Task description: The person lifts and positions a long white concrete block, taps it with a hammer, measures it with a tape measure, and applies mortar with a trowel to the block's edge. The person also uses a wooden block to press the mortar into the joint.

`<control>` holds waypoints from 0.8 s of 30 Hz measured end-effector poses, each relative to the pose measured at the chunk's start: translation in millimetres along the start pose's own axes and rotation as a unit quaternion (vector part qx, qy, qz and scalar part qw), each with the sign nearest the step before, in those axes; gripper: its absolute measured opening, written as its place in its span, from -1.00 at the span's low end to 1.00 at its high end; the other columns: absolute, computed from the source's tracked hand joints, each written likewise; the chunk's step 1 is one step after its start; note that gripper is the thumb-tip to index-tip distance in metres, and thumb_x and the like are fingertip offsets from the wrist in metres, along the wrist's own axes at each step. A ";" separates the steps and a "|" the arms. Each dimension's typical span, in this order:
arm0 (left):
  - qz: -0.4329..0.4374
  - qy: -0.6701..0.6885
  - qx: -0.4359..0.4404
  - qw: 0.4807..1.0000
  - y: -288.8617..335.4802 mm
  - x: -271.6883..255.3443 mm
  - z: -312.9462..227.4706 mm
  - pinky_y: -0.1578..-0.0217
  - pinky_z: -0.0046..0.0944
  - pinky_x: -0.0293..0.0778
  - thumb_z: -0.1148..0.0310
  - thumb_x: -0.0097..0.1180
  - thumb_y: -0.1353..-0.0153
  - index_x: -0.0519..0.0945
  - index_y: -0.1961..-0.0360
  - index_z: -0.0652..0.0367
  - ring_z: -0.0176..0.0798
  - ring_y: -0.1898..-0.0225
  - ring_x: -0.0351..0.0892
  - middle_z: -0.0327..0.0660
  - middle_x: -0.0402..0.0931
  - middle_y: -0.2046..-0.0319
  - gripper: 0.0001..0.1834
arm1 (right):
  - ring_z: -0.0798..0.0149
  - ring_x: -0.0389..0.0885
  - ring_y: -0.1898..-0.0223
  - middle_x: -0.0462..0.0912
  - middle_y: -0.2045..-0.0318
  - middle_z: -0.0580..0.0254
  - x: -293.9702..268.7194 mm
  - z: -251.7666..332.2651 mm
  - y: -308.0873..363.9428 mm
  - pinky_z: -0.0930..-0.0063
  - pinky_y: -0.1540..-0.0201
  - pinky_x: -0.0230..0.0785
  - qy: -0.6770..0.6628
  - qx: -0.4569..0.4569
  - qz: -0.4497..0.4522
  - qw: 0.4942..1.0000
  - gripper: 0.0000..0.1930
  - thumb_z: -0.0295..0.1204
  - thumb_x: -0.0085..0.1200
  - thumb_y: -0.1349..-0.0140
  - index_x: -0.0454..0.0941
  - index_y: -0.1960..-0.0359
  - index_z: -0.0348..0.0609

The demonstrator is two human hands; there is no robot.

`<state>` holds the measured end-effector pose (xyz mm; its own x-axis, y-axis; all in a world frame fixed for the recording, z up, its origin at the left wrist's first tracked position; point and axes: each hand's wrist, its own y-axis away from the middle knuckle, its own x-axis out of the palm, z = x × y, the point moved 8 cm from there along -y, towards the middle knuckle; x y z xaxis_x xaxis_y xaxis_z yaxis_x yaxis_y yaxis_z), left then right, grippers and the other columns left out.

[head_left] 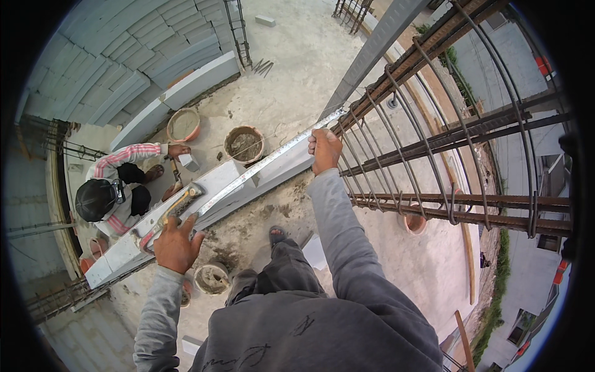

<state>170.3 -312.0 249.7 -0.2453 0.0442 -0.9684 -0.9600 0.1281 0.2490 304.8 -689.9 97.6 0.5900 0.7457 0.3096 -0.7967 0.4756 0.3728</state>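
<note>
A long silvery strip with markings (248,175), like a measuring rule, lies slantwise along the top of a low wall of pale blocks (282,172). My right hand (325,152) is closed at the strip's far right part, the thumb along its edge. At the strip's near left end, my left hand (176,246) is open, index finger stretched forward and thumb apart. Just beyond those fingers, a tool with a yellowish handle (181,203) rests on the wall top. A red, curved part (147,240) beside my left hand is partly hidden, so I cannot tell its kind.
Across the wall a crouching person (118,186) in a black cap holds a small pale block (188,162). Mortar buckets stand beyond the wall (244,144) and near my feet (212,278). Rebar cages (427,124) fill the right; stacked blocks (133,53) stand far left.
</note>
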 end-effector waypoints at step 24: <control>0.114 0.054 0.010 0.992 7.7 70.5 -31.0 0.25 0.05 0.52 0.05 0.26 -0.12 0.58 -0.12 -0.12 0.06 0.21 0.62 -0.11 0.52 0.16 -0.48 | 0.53 0.40 0.62 0.53 0.58 0.40 -73.4 -91.5 7.6 0.61 0.61 0.20 0.074 0.072 -0.048 0.994 -0.88 -0.40 0.14 -0.21 0.58 0.40 -0.18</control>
<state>141.4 -338.6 183.0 -0.4702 -0.0311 -0.8820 -0.8752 0.1458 0.4613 243.5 -698.2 -2.3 0.6289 0.7651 0.1380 -0.7041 0.4852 0.5185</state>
